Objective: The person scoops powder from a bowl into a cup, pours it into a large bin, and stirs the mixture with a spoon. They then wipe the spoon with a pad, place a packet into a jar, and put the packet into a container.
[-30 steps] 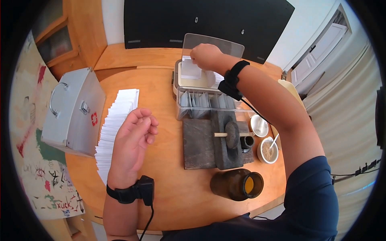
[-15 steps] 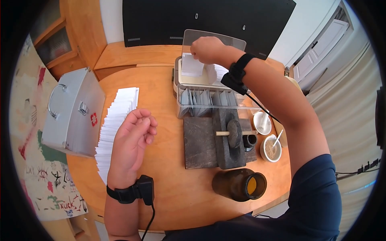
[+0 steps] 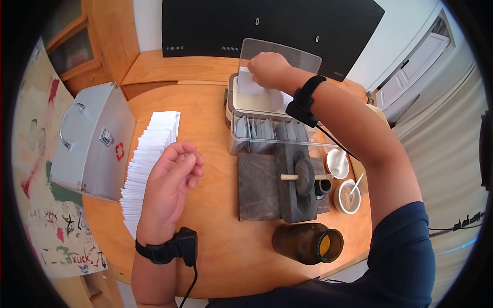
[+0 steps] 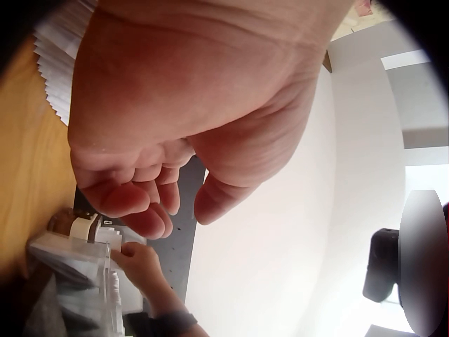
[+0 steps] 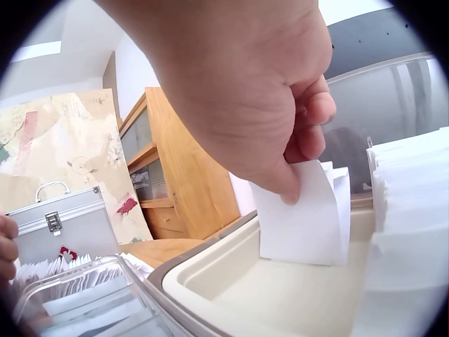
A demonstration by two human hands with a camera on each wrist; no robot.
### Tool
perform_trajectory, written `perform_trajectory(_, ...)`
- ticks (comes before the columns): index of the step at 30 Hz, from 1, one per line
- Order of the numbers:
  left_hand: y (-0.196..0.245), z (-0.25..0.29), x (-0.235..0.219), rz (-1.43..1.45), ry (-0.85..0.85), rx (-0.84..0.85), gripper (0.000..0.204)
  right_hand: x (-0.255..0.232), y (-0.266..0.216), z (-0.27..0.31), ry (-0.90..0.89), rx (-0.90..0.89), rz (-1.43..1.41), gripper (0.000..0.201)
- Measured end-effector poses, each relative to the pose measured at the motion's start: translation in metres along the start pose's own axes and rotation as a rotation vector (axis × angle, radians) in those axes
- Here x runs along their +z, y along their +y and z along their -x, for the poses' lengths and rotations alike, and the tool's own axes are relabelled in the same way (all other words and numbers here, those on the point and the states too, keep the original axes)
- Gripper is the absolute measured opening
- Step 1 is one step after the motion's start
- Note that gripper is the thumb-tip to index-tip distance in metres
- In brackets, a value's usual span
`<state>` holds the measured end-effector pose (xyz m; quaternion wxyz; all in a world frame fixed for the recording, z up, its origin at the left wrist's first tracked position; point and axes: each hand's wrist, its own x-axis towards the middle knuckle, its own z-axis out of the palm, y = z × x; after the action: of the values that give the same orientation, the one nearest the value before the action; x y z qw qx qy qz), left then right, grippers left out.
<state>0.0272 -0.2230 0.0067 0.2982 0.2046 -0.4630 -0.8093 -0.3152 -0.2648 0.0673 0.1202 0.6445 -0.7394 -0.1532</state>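
Note:
In the right wrist view, my right hand [image 5: 259, 119] pinches a folded white paper packet [image 5: 295, 225] between thumb and fingers. The packet stands upright in the bare part of a cream box [image 5: 231, 302], beside a stack of similar white packets [image 5: 414, 239]. A raised clear lid [image 3: 295, 54] stands behind my right hand in the head view. My left hand [image 3: 172, 179] hovers palm inward with fingers loosely bent and nothing in them. It is nearest to a long fanned row of white paper packets [image 3: 146, 169] lying on the table.
A clear container [image 3: 257, 131] of grey sachets stands before the cream box. Nearer are a dark stone grinding trough [image 3: 300, 203] with a wheel, a brown jar [image 3: 298, 244] and a white bowl of powder [image 3: 347, 200]. A metal first-aid case [image 3: 92, 143] stands at left.
The head view has shifted slightly. My right hand stays at the cream box with the packet, which has turned a little; my left hand keeps its pose.

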Motion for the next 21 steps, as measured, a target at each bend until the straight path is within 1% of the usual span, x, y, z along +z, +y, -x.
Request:
perform_trajectory(2,0.000,0.001,0.000,-0.007,0.002,-0.001,0.016,-0.001,-0.002,0.001,0.000,-0.012,-0.004,0.018)
perform_trajectory(3,0.000,0.000,0.000,-0.006,0.004,-0.003,0.016,-0.001,-0.003,0.001,0.003,-0.022,-0.008,0.024)
perform_trajectory(4,0.000,0.000,-0.001,-0.008,-0.001,0.000,0.016,0.002,-0.003,0.000,0.001,-0.024,-0.010,0.024)
perform_trajectory(6,0.000,0.000,-0.001,-0.010,-0.005,0.002,0.016,0.009,-0.002,-0.002,0.039,0.001,-0.040,0.018)
perform_trajectory(10,-0.001,0.000,-0.001,-0.012,-0.004,-0.004,0.016,0.001,-0.002,0.001,0.037,0.053,-0.094,0.018)
perform_trajectory(12,-0.001,0.000,-0.001,-0.013,-0.006,-0.005,0.016,0.003,0.002,-0.001,0.066,0.043,-0.102,0.038)
perform_trajectory(16,0.000,0.000,0.000,-0.015,-0.005,-0.012,0.017,0.006,0.003,0.001,0.105,0.039,-0.125,0.034)
perform_trajectory(18,0.000,0.000,0.000,-0.016,-0.003,-0.016,0.017,0.007,0.006,0.002,0.096,0.000,-0.100,0.042)
perform_trajectory(21,0.000,0.003,0.000,-0.023,-0.019,-0.013,0.018,-0.011,0.012,0.018,0.111,0.005,-0.097,0.042)
